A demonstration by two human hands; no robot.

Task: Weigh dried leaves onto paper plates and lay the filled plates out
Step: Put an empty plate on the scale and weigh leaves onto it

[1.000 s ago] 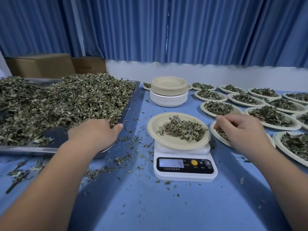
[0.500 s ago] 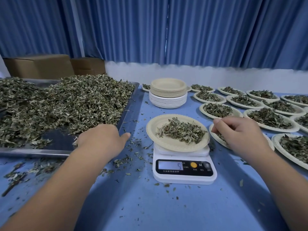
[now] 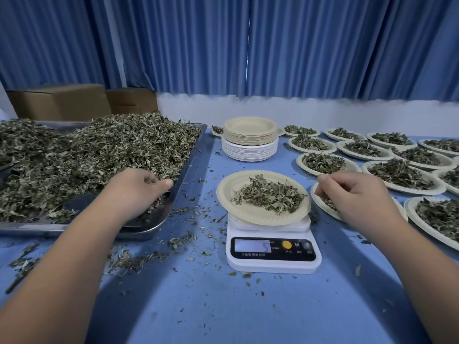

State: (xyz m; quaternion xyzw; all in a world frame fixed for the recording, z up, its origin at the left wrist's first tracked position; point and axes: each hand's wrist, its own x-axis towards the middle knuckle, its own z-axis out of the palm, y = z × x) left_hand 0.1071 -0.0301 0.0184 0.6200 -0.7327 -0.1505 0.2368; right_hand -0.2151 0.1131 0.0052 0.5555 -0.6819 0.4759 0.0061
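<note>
L hand [image 3: 134, 192] is now reaching back into the near corner of the tray [image 3: 149, 227], w/ fingers curled down in the big pile of leaves [image 3: 99, 155]. Half a sec ago it was sitting just off the tray edge. Can't tell if its grip is holding any leaves yet.

R hand [image 3: 352, 194] is staying just right of the plate [image 3: 248, 214] on the scale [image 3: 273, 263], w/ fingers curled and thumb and first finger together. Can't tell if anything is in that grip.

The plate is holding a small heap of leaves. The screen [image 3: 252, 245] is showing 5, same as before. I'm guessing it's too light, so more leaves are needed.

Many full plates [image 3: 409, 191] are lying on the table [image 3: 223, 306] to the right.
</note>
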